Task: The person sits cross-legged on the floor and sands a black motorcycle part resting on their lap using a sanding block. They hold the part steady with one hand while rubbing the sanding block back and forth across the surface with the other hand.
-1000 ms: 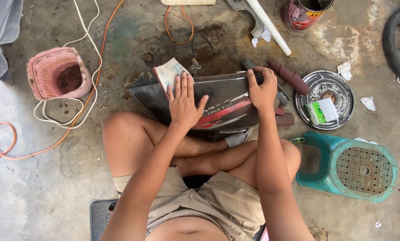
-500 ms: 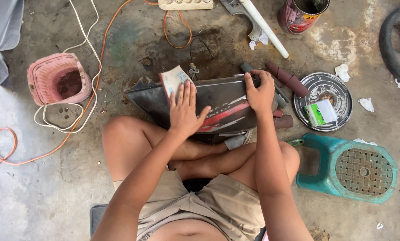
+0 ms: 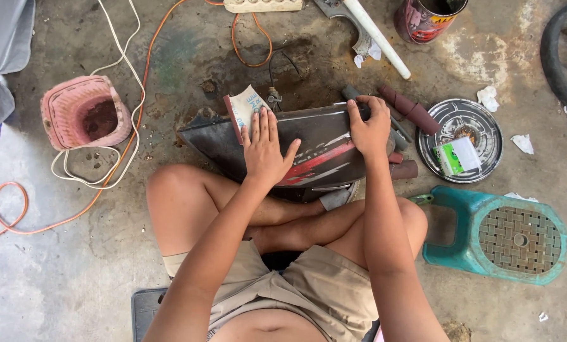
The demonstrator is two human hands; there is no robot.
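A dark curved body panel (image 3: 321, 142) with red and white stripes rests across my crossed legs and the floor. My left hand (image 3: 266, 149) lies flat on its left part, fingers pressing a folded sheet of sandpaper (image 3: 244, 109) against the surface. My right hand (image 3: 369, 126) grips the panel's upper right edge, thumb and fingers wrapped over the rim.
A pink basket (image 3: 84, 113) sits left, with white and orange cables (image 3: 128, 136) looping around it. A round metal lid (image 3: 462, 140) holding a small green-and-white packet, a teal plastic stool (image 3: 505, 233) on its side, a red can (image 3: 428, 19), a power strip and rolls of sandpaper lie around.
My left hand with the sandpaper has slid a little up and left along the panel. My right hand keeps its grip on the edge.
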